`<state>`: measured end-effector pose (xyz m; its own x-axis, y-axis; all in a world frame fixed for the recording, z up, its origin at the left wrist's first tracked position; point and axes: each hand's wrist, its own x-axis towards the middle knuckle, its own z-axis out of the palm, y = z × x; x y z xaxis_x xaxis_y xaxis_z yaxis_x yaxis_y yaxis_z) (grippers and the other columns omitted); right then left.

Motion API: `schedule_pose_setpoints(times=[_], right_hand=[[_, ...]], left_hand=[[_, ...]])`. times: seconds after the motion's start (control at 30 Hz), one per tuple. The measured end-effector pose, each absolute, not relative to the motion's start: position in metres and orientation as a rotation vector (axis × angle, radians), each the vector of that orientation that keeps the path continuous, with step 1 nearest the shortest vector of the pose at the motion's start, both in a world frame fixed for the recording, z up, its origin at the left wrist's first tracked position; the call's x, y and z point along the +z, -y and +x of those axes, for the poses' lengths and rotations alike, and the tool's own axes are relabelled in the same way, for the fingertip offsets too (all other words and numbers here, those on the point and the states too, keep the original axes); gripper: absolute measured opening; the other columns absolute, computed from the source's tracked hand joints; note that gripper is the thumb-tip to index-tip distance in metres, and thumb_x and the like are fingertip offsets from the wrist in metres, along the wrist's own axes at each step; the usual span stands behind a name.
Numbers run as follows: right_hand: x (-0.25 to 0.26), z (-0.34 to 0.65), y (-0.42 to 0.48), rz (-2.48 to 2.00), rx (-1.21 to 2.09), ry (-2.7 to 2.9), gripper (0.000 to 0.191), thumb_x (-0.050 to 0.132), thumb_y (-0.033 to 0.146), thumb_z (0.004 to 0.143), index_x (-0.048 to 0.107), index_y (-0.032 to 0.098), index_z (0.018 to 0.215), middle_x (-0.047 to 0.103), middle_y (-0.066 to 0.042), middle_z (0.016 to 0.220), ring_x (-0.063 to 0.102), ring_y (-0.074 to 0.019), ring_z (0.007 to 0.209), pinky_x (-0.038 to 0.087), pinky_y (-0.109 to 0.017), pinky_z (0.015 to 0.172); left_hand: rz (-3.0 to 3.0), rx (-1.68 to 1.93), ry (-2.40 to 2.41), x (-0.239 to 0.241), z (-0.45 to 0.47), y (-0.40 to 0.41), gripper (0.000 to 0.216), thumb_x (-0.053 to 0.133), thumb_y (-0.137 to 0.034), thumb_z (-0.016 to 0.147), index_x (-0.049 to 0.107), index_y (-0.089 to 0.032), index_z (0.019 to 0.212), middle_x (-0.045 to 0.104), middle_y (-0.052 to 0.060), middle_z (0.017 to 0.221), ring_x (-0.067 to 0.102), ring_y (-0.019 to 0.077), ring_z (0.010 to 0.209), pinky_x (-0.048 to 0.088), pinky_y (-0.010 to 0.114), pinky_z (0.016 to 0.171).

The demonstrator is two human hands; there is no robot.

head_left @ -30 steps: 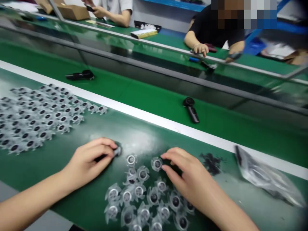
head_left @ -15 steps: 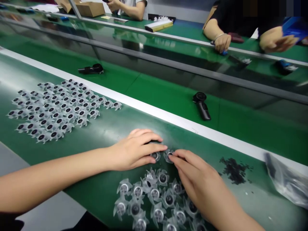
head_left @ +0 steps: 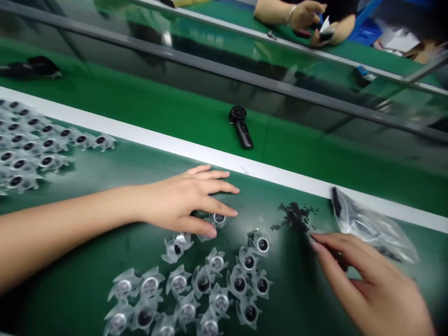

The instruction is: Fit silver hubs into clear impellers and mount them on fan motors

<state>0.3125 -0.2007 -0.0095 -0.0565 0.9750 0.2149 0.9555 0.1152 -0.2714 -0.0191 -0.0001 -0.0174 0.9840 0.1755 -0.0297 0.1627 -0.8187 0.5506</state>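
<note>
**Translucent plastic vaned discs (head_left: 187, 310) lay loose on a green conveyor belt (head_left: 70, 303) between both hands**

The left hand (head_left: 182, 198) lay flat and open at centre frame, fingers spread wide and pointing right, with nothing visibly held. Its fingertips were just above and beside a single vaned disc (head_left: 219, 218) with a dark round centre.

The right hand (head_left: 364, 280) was at lower right and slightly blurred. Its fingers were curved, with a narrow gap between thumb and forefinger and a dark patch beneath them. Whether it held anything could not be determined. Its fingertips were near a heap of small black granules (head_left: 297, 217), and a clear plastic bag (head_left: 371, 228) lay just to the right of the heap.

The loose discs were grouped at lower centre, below the left hand and to the left of the right hand, most with their dark centres facing up. A second batch of discs (head_left: 31, 144) stood in close rows at the left edge of the frame.

A white edge strip (head_left: 196, 151) ran along the far side of the belt. Beyond it, a black handled device (head_left: 241, 127) lay on a second green surface (head_left: 140, 98). A grey metal rail (head_left: 224, 70) crossed the upper frame, and a co-worker's hands (head_left: 308, 16) were at work beyond it at upper right.
</note>
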Motion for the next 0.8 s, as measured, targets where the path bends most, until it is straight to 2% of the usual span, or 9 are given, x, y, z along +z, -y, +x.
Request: schedule_pose_setpoints(times=[0.2, 0.43, 0.53, 0.67, 0.8], right_hand=[[-0.015, 0.291, 0.173, -1.768, 0.133, 2.136, 0.008, 0.060, 0.021, 0.099, 0.066, 0.019, 0.105, 0.066, -0.004, 0.099, 0.065, -0.0144, 0.092, 0.051, -0.026, 0.081], [-0.012, 0.287, 0.165, -1.656, 0.183, 2.305, 0.010, 0.062, 0.016, 0.098, 0.067, 0.014, 0.106, 0.065, -0.007, 0.104, 0.062, -0.0172, 0.095, 0.049, -0.031, 0.089], [-0.012, 0.285, 0.164, -1.626, 0.114, 2.394, 0.011, 0.060, 0.015, 0.099, 0.067, 0.011, 0.107, 0.067, -0.010, 0.105, 0.062, -0.0214, 0.094, 0.049, -0.037, 0.090], [-0.011, 0.283, 0.164, -1.524, -0.159, 2.600, 0.019, 0.052, 0.015, 0.102, 0.066, 0.005, 0.108, 0.068, -0.017, 0.102, 0.061, -0.0290, 0.091, 0.046, -0.043, 0.081], [-0.014, 0.285, 0.167, -1.541, -0.301, 2.650, 0.018, 0.055, 0.019, 0.101, 0.064, 0.007, 0.111, 0.067, -0.016, 0.100, 0.062, -0.0306, 0.090, 0.046, -0.043, 0.079]], left_hand=[[2.585, 0.240, -0.158, -0.025, 0.000, -0.018, 0.036, 0.059, -0.040, 0.099, 0.065, -0.036, 0.135, 0.057, 0.006, 0.148, 0.041, 0.0321, 0.147, 0.031, 0.054, 0.120], [2.563, 0.420, -0.128, -0.028, -0.006, -0.012, 0.028, 0.059, -0.021, 0.097, 0.074, -0.029, 0.119, 0.068, 0.007, 0.134, 0.054, 0.0271, 0.137, 0.036, 0.045, 0.119], [2.553, 0.416, -0.141, -0.028, -0.009, -0.011, 0.032, 0.068, -0.036, 0.093, 0.072, -0.027, 0.123, 0.068, 0.007, 0.134, 0.055, 0.0283, 0.136, 0.036, 0.045, 0.120], [2.533, 0.397, -0.139, -0.029, -0.009, -0.010, 0.062, 0.076, -0.063, 0.079, 0.070, -0.025, 0.127, 0.066, 0.010, 0.137, 0.053, 0.0318, 0.137, 0.035, 0.046, 0.120], [2.488, 0.417, -0.143, -0.030, -0.010, -0.010, 0.085, 0.077, -0.078, 0.064, 0.068, -0.022, 0.128, 0.065, 0.013, 0.137, 0.054, 0.0358, 0.135, 0.034, 0.049, 0.120]])
